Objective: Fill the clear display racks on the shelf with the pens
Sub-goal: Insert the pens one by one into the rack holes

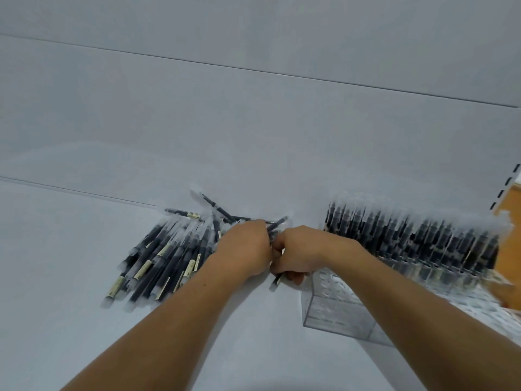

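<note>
A loose pile of black pens with frosted caps [158, 258] lies on the white shelf [70, 249]. My left hand [245, 249] rests on the pile's right edge, fingers curled around a few pens. My right hand [293, 255] is right beside it, closed on several pens [277, 230] that stick out above and below the fist. To the right stands a clear display rack [332, 309]; its back rows hold many upright pens [408, 235], while the front holes are bare.
The shelf's white back panel [253, 122] rises behind the pile. A slotted upright [504, 190] and an orange-brown surface [510, 218] sit at the far right edge. Bare shelf extends to the left and front.
</note>
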`<control>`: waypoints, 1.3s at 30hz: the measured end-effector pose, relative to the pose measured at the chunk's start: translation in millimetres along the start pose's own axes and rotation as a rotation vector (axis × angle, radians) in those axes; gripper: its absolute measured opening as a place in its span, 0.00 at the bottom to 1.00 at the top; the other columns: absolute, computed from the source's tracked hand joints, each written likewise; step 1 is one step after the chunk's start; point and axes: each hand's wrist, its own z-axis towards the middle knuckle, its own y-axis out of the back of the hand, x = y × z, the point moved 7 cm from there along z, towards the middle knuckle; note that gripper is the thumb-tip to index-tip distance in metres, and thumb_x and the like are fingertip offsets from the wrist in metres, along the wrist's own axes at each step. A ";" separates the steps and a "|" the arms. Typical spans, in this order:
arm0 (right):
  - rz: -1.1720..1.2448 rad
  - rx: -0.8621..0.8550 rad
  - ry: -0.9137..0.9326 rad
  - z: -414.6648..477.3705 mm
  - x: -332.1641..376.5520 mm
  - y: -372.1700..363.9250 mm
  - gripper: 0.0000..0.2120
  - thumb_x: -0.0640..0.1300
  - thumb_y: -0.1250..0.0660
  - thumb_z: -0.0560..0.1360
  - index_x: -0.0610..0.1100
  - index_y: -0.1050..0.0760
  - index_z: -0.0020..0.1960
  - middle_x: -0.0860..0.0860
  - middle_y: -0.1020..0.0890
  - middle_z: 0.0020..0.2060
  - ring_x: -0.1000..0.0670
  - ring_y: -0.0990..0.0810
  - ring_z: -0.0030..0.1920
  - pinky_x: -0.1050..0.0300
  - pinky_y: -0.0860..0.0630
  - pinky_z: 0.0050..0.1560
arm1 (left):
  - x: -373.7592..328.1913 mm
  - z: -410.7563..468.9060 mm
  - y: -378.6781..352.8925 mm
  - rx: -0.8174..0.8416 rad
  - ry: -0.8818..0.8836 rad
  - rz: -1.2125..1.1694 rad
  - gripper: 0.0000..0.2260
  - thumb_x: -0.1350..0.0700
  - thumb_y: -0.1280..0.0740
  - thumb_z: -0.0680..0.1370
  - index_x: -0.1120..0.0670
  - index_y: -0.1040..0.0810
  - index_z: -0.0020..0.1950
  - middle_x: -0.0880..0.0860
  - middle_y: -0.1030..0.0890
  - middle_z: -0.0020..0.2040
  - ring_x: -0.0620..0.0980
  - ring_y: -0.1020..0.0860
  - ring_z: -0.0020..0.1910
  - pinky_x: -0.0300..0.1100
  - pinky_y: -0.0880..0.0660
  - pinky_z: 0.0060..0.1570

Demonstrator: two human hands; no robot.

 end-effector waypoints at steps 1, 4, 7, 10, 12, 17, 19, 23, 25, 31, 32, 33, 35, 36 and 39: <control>-0.004 -0.005 0.008 -0.2 1.4 0.1 0.06 0.45 0.33 0.74 0.43 0.23 0.45 0.47 0.15 0.38 0.47 0.17 0.39 0.54 0.19 0.48 | 2.3 0.0 0.7 0.002 0.025 -0.031 0.10 0.55 0.41 0.81 0.58 0.30 0.60 0.57 0.24 0.58 0.56 0.25 0.56 0.44 0.34 0.45; -0.016 -0.049 0.021 -0.4 3.4 1.5 0.06 0.47 0.31 0.73 0.44 0.24 0.43 0.47 0.16 0.39 0.49 0.21 0.38 0.53 0.21 0.50 | 8.8 -0.6 2.7 -0.001 0.092 -0.135 0.08 0.56 0.40 0.80 0.57 0.30 0.57 0.56 0.24 0.55 0.54 0.26 0.48 0.44 0.33 0.43; 0.033 -0.104 0.002 0.3 1.1 4.1 0.05 0.44 0.29 0.72 0.43 0.23 0.43 0.45 0.15 0.42 0.47 0.18 0.43 0.51 0.20 0.51 | 14.1 -1.6 6.7 -0.016 0.140 -0.230 0.07 0.58 0.41 0.80 0.58 0.31 0.56 0.57 0.24 0.55 0.55 0.27 0.47 0.44 0.33 0.43; 0.156 -0.201 -0.035 1.4 -5.4 11.1 0.07 0.41 0.31 0.72 0.40 0.21 0.49 0.45 0.14 0.41 0.47 0.15 0.43 0.51 0.19 0.46 | 16.7 -2.9 11.0 -0.041 0.164 -0.316 0.10 0.57 0.42 0.80 0.59 0.31 0.59 0.57 0.25 0.55 0.56 0.25 0.49 0.46 0.31 0.44; 0.238 -0.252 -0.042 2.1 -8.4 15.4 0.06 0.41 0.33 0.73 0.39 0.21 0.48 0.45 0.14 0.38 0.50 0.16 0.36 0.58 0.20 0.38 | 16.5 -4.2 13.1 -0.062 0.165 -0.329 0.10 0.57 0.41 0.80 0.59 0.31 0.60 0.56 0.24 0.52 0.56 0.26 0.47 0.46 0.31 0.43; 0.313 -0.266 -0.037 -0.5 -8.9 18.3 0.07 0.43 0.32 0.73 0.39 0.21 0.47 0.46 0.14 0.38 0.53 0.21 0.30 0.61 0.24 0.33 | 12.3 -7.2 18.8 -0.139 0.130 -0.309 0.07 0.58 0.41 0.81 0.58 0.34 0.57 0.49 0.31 0.37 0.53 0.29 0.38 0.44 0.37 0.32; 0.363 -0.241 -0.023 -2.6 -7.4 18.2 0.06 0.45 0.31 0.73 0.41 0.21 0.44 0.48 0.14 0.37 0.56 0.25 0.27 0.64 0.28 0.29 | 11.0 -8.3 23.7 -0.170 0.113 -0.292 0.06 0.59 0.41 0.80 0.58 0.33 0.56 0.50 0.29 0.37 0.52 0.28 0.37 0.44 0.37 0.32; 0.578 -0.158 -0.012 -8.0 -5.5 19.1 0.02 0.42 0.33 0.73 0.44 0.25 0.43 0.50 0.19 0.34 0.55 0.31 0.26 0.65 0.35 0.26 | 11.7 -10.5 35.5 -0.227 0.103 -0.345 0.08 0.59 0.44 0.80 0.56 0.33 0.59 0.51 0.21 0.49 0.54 0.23 0.45 0.49 0.26 0.42; 0.666 -0.136 0.001 -11.2 -6.2 20.1 0.03 0.42 0.33 0.73 0.44 0.27 0.44 0.49 0.20 0.35 0.54 0.31 0.27 0.64 0.36 0.27 | 11.0 -12.4 39.6 -0.251 0.092 -0.452 0.09 0.58 0.45 0.81 0.53 0.32 0.61 0.50 0.21 0.51 0.54 0.22 0.47 0.53 0.24 0.48; 0.949 -0.118 0.076 -17.7 -9.4 25.3 0.02 0.39 0.33 0.73 0.44 0.26 0.44 0.48 0.21 0.33 0.56 0.32 0.26 0.65 0.39 0.25 | 16.0 -12.5 46.7 -0.411 0.125 -0.951 0.06 0.56 0.44 0.82 0.46 0.29 0.53 0.45 0.25 0.38 0.41 0.26 0.30 0.37 0.31 0.31; 0.979 -0.128 0.083 -18.4 -11.0 26.4 0.02 0.39 0.32 0.73 0.43 0.25 0.44 0.47 0.20 0.34 0.56 0.32 0.26 0.65 0.39 0.24 | 17.8 -12.5 46.8 -0.432 0.135 -1.011 0.06 0.56 0.43 0.81 0.46 0.29 0.52 0.45 0.26 0.36 0.39 0.28 0.26 0.35 0.32 0.28; 1.011 -0.134 0.092 -19.1 -12.6 26.8 0.03 0.39 0.31 0.74 0.43 0.25 0.45 0.46 0.20 0.35 0.56 0.31 0.26 0.65 0.38 0.24 | 19.4 -12.8 47.1 -0.452 0.145 -1.064 0.06 0.56 0.43 0.81 0.46 0.28 0.51 0.45 0.27 0.34 0.38 0.30 0.24 0.32 0.33 0.25; 1.075 -0.140 0.119 -21.0 -13.9 27.6 0.03 0.38 0.31 0.74 0.43 0.24 0.46 0.46 0.19 0.35 0.56 0.30 0.26 0.66 0.36 0.24 | 21.5 -13.4 48.2 -0.483 0.152 -1.151 0.06 0.56 0.42 0.81 0.46 0.28 0.49 0.46 0.29 0.33 0.38 0.32 0.22 0.31 0.35 0.22; 1.092 -0.153 0.131 -22.3 -14.6 28.8 0.03 0.38 0.30 0.74 0.42 0.24 0.47 0.46 0.18 0.35 0.57 0.29 0.26 0.66 0.34 0.24 | 21.5 -13.3 48.6 -0.491 0.148 -1.183 0.06 0.56 0.41 0.81 0.46 0.27 0.49 0.46 0.29 0.33 0.38 0.33 0.23 0.31 0.34 0.24; 1.027 -0.264 0.134 -28.2 -21.3 36.5 0.06 0.40 0.29 0.75 0.43 0.21 0.51 0.47 0.17 0.38 0.57 0.25 0.28 0.65 0.29 0.28 | 17.1 -14.2 49.7 -0.482 0.104 -1.259 0.07 0.56 0.40 0.81 0.44 0.26 0.50 0.48 0.27 0.36 0.41 0.33 0.26 0.34 0.35 0.27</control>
